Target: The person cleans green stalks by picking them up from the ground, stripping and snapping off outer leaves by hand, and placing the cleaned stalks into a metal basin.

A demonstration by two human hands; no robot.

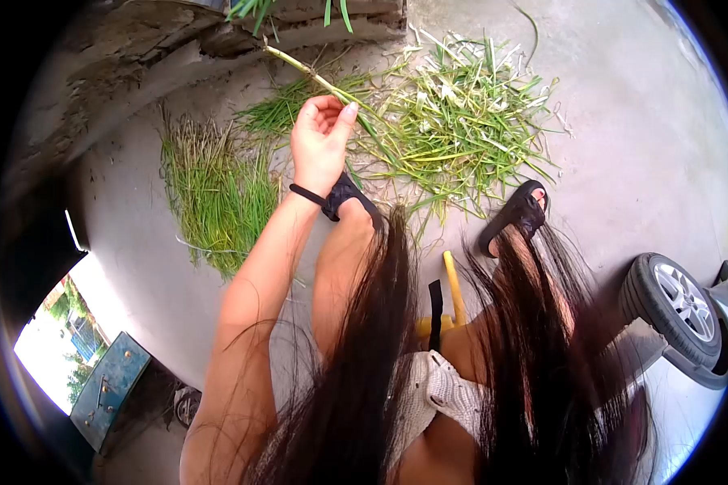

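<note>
Green stalk (323, 81): left hand (320, 141) pinches it, thumb against fingers.
Grass bundle (228, 192) lies toward left edge of concrete floor (631, 121); right hand: fingers, cannot tell.

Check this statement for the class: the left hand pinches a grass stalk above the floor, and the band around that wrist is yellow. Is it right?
Not quite: the colour is wrong. The head view shows the band is black; the left hand does pinch a grass stalk.

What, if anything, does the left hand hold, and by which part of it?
The left hand pinches a stalk between thumb and fingers, some way from its thick upper end.
</note>
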